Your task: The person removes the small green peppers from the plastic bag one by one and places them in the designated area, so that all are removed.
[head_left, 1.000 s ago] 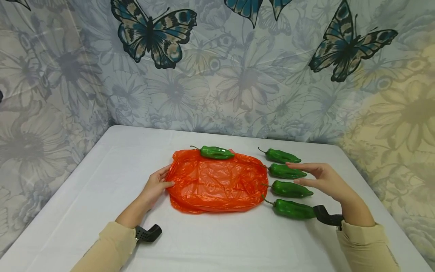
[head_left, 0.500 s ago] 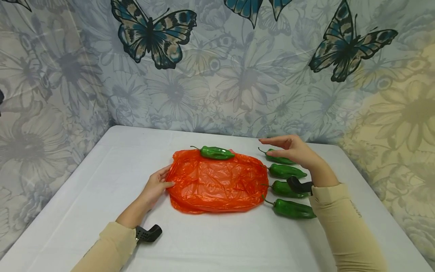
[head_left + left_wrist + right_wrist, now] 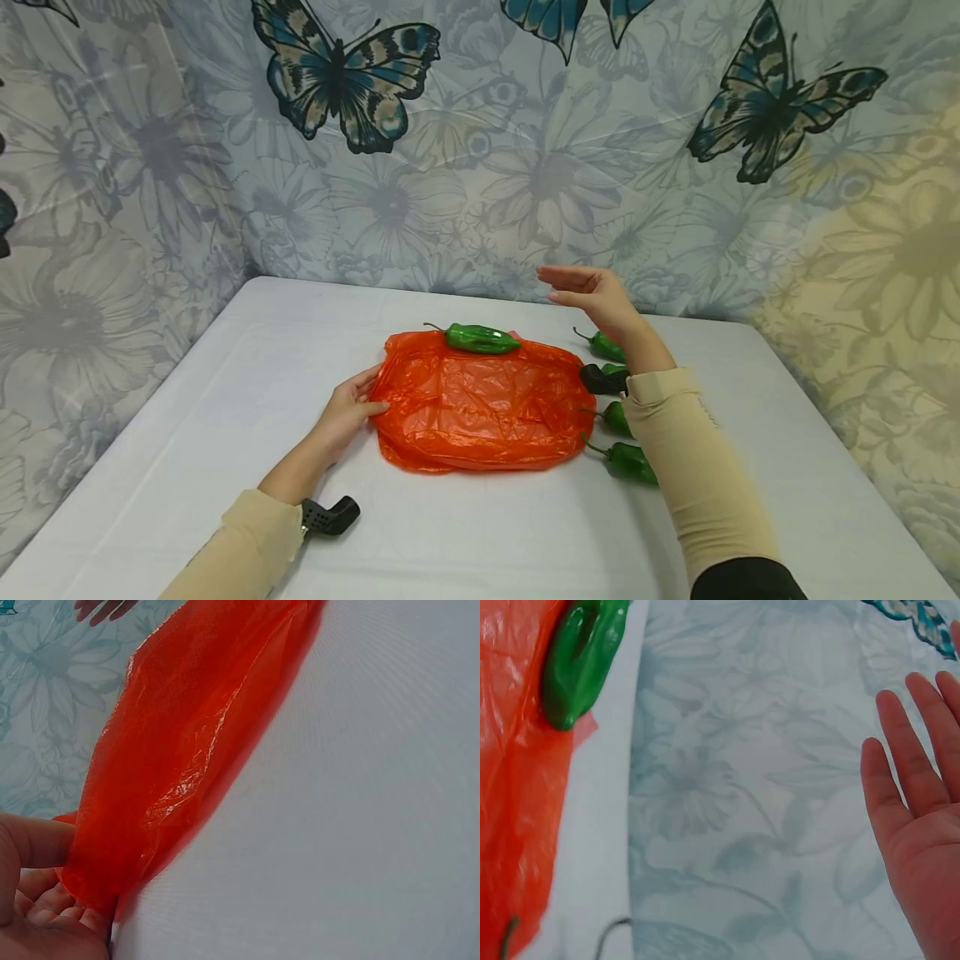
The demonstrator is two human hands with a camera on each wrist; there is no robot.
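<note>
A crinkled orange-red plastic bag [image 3: 480,408] lies flat on the white table. My left hand [image 3: 345,421] pinches its left edge; in the left wrist view the thumb [image 3: 45,841] is on one side of the film and fingers are on the other. One green chili pepper [image 3: 482,339] lies across the bag's far edge, also seen in the right wrist view. My right hand [image 3: 588,300] is raised over the table's far side, fingers extended, holding nothing. Beneath that arm, several more green peppers [image 3: 630,463] lie in a column along the bag's right side, partly hidden by the wrist and sleeve.
The white table [image 3: 172,467] reaches back to a flower-patterned cloth wall [image 3: 487,183] with butterfly prints. Black wrist cameras sit on both wrists, the left camera [image 3: 330,517] just above the tabletop.
My right hand has moved from over the right-hand peppers, away and leftward, to the table's far side. The left hand, bag and peppers have kept their places.
</note>
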